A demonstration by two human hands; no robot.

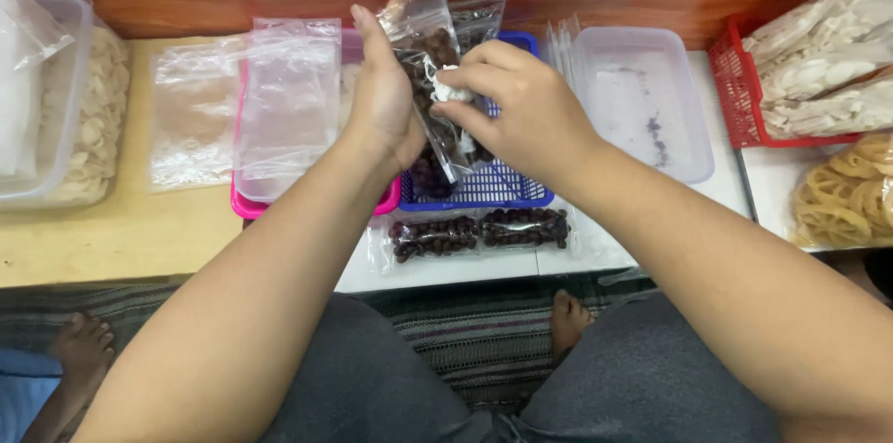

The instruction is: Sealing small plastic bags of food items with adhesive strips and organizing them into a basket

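Item in hand: clear bag of dark round snacks (430, 61), raised over the blue basket (502, 184); your left hand (383, 94) grasps its side while your right hand (521, 103) pinches a small white piece (453, 89) at its mouth, so a slack left grip or a tilt would likely spill the contents. Also present: filled bag (479, 231) lying in front, pink tray (251, 206) with empty bags (284, 94), empty clear tub (642, 99), red basket (735, 99) of white crackers (828, 52).

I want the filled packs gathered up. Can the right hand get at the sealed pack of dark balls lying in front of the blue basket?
Probably not now: the right hand is pinching the bag, though the sealed pack lies uncovered.
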